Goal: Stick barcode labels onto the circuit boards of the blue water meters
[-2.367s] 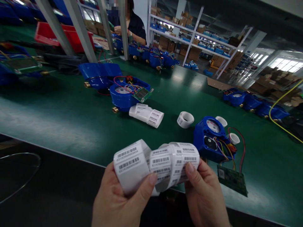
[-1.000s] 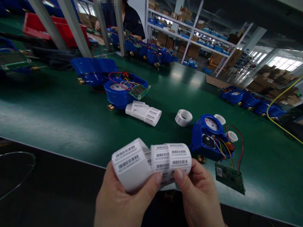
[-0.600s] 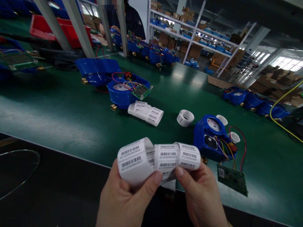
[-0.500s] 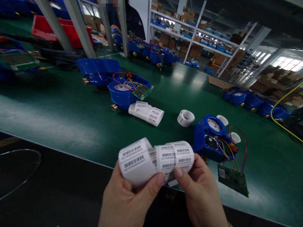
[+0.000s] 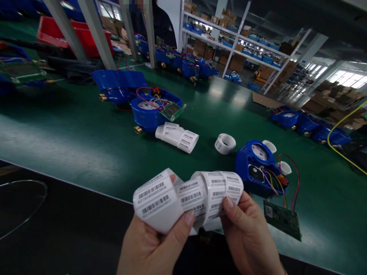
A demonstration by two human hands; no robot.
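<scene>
- barcode label strip (image 5: 190, 198): white, loosely coiled, held up in both hands, over the near edge of the table in view; rows of black barcodes with numbers, bare white backing on lower left coil
- left hand (image 5: 156, 244): grasping left coil, thumb pressed on front near the middle of the strip, a fingertip showing inside the coil
- right hand (image 5: 249, 225): grasping right-hand coils, thumb on the printed face, fingers behind
- flattened label roll (image 5: 177, 138): lying on table beyond the hands, just beside a blue water meter (image 5: 147, 116) with brass fitting, loose wires and green circuit board (image 5: 172, 110) on top
- small label roll (image 5: 220, 146): standing on table, apart from the flattened one
- open blue water meter (image 5: 241, 168): near right hand, dial up, wires out to a green circuit board (image 5: 282, 219) on table
- two white round pieces (image 5: 269, 146): behind that meter, contents cannot tell
- green table (image 5: 86, 141): under all these
- row of blue meters (image 5: 309, 124): far right
- red bin (image 5: 86, 38): far left
- co-worker (image 5: 164, 26): far side, dark clothing, behind more meters (image 5: 187, 68)
- storage shelves (image 5: 226, 47): background, boxes
</scene>
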